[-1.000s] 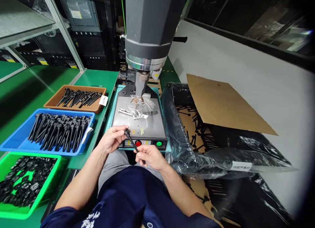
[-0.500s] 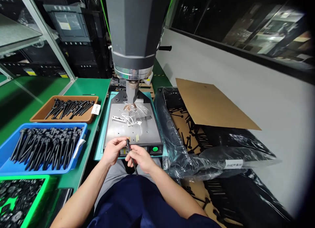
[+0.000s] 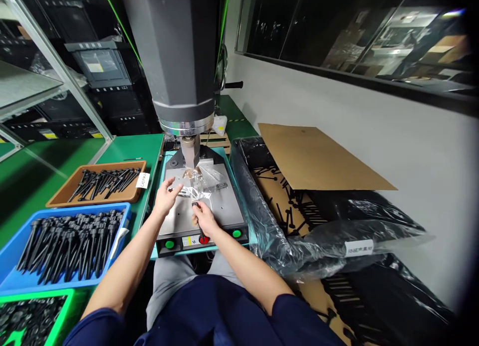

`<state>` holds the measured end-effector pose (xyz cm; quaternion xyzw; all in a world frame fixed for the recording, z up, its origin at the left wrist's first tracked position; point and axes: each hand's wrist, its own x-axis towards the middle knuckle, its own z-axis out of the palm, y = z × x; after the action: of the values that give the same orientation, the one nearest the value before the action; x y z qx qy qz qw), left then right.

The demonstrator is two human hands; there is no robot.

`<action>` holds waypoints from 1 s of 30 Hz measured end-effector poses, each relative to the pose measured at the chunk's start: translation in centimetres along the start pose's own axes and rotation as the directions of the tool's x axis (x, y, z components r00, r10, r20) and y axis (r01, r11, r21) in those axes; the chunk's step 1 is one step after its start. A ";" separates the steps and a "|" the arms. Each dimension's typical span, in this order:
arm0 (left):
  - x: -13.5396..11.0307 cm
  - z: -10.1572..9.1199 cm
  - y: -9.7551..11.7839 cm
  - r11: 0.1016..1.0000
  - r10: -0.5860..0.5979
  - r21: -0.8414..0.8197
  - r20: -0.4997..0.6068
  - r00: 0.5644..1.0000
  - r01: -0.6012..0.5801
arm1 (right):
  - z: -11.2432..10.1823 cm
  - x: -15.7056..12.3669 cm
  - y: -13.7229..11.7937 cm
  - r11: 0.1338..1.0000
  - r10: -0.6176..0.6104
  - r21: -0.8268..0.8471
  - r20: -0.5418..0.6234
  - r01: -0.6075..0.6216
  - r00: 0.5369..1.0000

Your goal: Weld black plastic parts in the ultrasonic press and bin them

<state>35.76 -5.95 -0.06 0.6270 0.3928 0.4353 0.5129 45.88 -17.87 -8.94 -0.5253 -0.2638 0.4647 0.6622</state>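
1. Bin point(image 3: 63, 313), green, at eight o'clock, cut off by the frame, holds small black parts point(image 3: 30, 308). Beyond it, a blue tray point(image 3: 15, 283) and, towards nine, an orange tray point(image 3: 129, 195) hold dark rods point(image 3: 71, 246).
2. Left hand point(image 3: 165, 199), at eight, is released, fingers spread over the metal plate point(image 3: 228, 216); whether its fingertips touch anything is unclear.
3. Press head point(image 3: 175, 62), at eleven, has its tip point(image 3: 190, 151) over crinkled clear film point(image 3: 204, 184); glare obscures what lies beneath.
4. Right hand point(image 3: 205, 219), at seven, grasps one black rod point(image 3: 194, 204) over the plate's near part, hiding much of its shaft. The step seems to be presenting the rod; the next move likely calls for careful alignment.
5. Plastic-lined box point(image 3: 258, 206), at four, is partly covered by cardboard point(image 3: 322, 161).
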 end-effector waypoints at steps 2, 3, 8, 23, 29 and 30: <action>1.5 0.5 0.3 0.996 -0.065 -0.046 0.096 0.993 0.070 | -0.5 1.2 -0.4 0.996 -0.083 -0.040 -0.052 0.081 0.995; 1.9 0.8 0.3 0.991 -0.099 -0.075 0.147 0.984 0.110 | -0.8 1.6 -0.9 0.992 -0.118 -0.062 -0.071 0.114 0.990; 2.4 1.2 0.2 0.943 -0.202 -0.198 0.303 0.931 0.269 | -2.3 3.2 -4.7 0.924 -0.313 -0.272 -0.135 0.268 0.940; 2.7 1.6 -0.1 0.833 -0.209 -0.454 0.271 0.940 0.316 | -0.4 8.0 -7.8 0.862 -0.478 -0.211 -0.037 0.461 0.878; 3.4 1.6 -0.2 0.812 -0.174 -0.512 0.247 0.953 0.281 | 0.7 9.4 -9.0 0.936 -0.307 -0.214 -0.103 0.281 0.946; 3.5 1.6 -0.1 0.808 -0.176 -0.517 0.248 0.953 0.284 | 0.6 9.6 -9.2 0.935 -0.298 -0.230 -0.096 0.270 0.950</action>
<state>38.39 -3.15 0.18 0.4402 0.2753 0.4023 0.7541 52.54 -9.20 -1.46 -0.5790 -0.3421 0.2978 0.6776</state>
